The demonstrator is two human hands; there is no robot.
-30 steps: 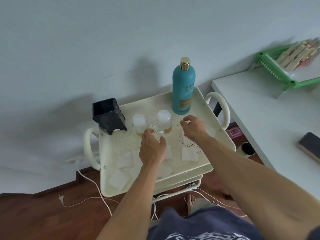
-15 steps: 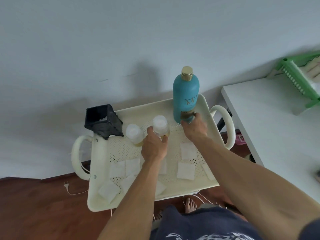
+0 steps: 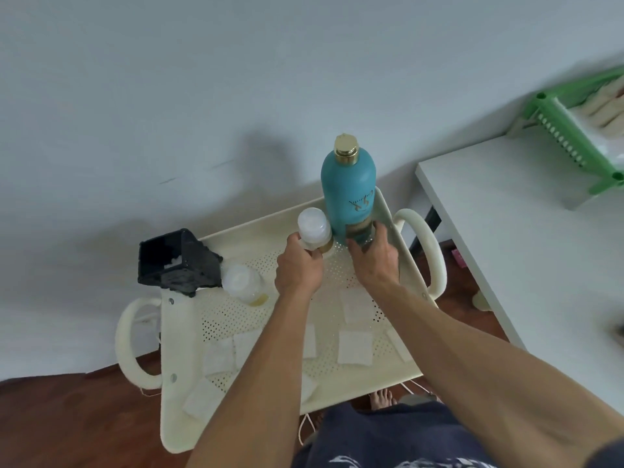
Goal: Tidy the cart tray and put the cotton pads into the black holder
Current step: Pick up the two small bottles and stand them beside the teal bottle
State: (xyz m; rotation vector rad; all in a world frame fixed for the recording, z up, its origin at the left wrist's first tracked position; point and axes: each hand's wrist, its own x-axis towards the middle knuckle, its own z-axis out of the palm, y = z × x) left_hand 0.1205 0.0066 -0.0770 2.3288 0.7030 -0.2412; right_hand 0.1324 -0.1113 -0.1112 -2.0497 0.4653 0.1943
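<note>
A cream perforated cart tray (image 3: 189, 336) holds several white square cotton pads (image 3: 354, 347) scattered over its near half. The black holder (image 3: 179, 260) stands at the tray's far left corner with something white inside. My left hand (image 3: 299, 266) grips a small white-capped bottle (image 3: 314, 228) at the tray's far side. My right hand (image 3: 374, 261) is wrapped around the base of the tall teal bottle (image 3: 349, 187) with a gold cap, at the far right corner. A second small white-capped bottle (image 3: 243, 283) stands beside the black holder.
A white table (image 3: 526, 251) stands to the right of the cart, with a green rack (image 3: 574, 136) at its far end. The wall is close behind the tray. Wooden floor, white cables and my feet (image 3: 381, 398) show below the tray.
My left hand closed on the small bottle and carried it toward the far side, beside the teal bottle. My right hand reached from the pads to the teal bottle's base.
</note>
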